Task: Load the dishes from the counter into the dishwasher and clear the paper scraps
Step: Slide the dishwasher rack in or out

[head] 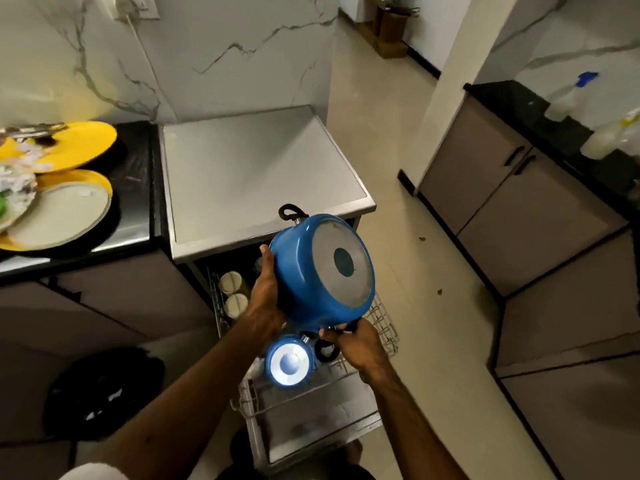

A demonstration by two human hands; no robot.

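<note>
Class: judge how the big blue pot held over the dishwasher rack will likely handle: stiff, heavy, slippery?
Probably stiff: the big blue pot shows no flex where the left hand and right hand grip it. Likely fairly heavy, since both hands carry it. Its glossy wall may be slippery; the loop handle offers surer hold.

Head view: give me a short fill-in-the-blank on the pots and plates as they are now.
1. The large pot, held by the left hand and the right hand, is ____ in colour.
2. A smaller pot lies bottom-up in the wire ____ of the dishwasher.
3. The plate farthest back on the counter is ____ in colour.
Missing words: blue; rack; yellow.
</note>
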